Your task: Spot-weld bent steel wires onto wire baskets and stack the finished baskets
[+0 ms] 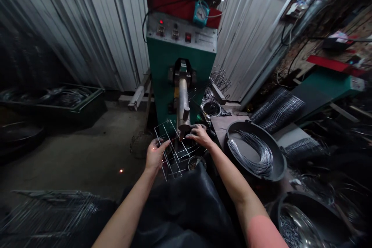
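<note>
L forearm (128, 211) and R forearm (229, 174) are bare and reach fwd from below, angled inward. L hand (155, 155) is raised, w/ fingers (164, 145) half curled and pointing to the R. R hand (199, 135) is palm down, fingers (192, 135) spread approx. toward the L. Both wrists bend slightly. Hands are near each other, not touching. Pink sleeve (258, 234) covers R upper arm.

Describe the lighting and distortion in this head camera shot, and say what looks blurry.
In the head view, the wide lens fans the corrugated metal wall outward; the light is dim, with dark corners; the wire frame stays fairly sharp, while the wire rack at lower left looks soft.
</note>
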`<state>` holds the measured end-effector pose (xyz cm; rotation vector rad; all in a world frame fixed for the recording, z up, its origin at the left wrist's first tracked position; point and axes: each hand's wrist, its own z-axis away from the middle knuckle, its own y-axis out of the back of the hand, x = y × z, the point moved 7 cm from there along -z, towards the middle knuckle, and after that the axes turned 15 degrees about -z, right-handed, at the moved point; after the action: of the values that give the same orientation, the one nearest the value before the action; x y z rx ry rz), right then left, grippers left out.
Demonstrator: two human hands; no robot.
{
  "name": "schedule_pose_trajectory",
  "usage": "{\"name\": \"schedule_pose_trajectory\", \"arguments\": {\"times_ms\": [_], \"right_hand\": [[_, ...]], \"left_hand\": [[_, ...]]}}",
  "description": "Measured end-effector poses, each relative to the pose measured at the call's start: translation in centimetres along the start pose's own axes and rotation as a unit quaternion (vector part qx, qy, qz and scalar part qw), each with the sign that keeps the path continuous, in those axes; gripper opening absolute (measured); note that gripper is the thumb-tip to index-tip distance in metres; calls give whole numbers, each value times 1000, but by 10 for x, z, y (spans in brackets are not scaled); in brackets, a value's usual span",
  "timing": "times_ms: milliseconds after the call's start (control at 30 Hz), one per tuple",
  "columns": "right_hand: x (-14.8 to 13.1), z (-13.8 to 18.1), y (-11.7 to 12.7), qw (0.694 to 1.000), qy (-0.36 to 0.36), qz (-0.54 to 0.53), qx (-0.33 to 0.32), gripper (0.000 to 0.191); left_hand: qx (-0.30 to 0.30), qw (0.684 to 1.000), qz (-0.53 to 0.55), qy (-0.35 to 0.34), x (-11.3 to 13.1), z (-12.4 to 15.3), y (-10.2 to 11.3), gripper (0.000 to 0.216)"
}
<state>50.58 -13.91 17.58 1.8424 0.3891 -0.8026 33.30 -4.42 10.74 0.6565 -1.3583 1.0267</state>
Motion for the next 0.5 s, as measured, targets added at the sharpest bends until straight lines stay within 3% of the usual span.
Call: {"name": "schedule_pose_trajectory", "arguments": {"times_ms": [300, 400, 500], "right_hand": [[-6, 2, -2, 1000, 9, 26, 9, 26], [-21, 24, -2, 998, 55, 32, 2, 24], [-32, 59, 5, 994, 110, -10, 6, 37]], "left_hand": [[-29, 999, -34, -16, 5, -1, -1, 45], [-21, 997, -58, -47, 4, 11, 14, 41], [-32, 999, -43, -3, -14, 29, 46, 42]]}}
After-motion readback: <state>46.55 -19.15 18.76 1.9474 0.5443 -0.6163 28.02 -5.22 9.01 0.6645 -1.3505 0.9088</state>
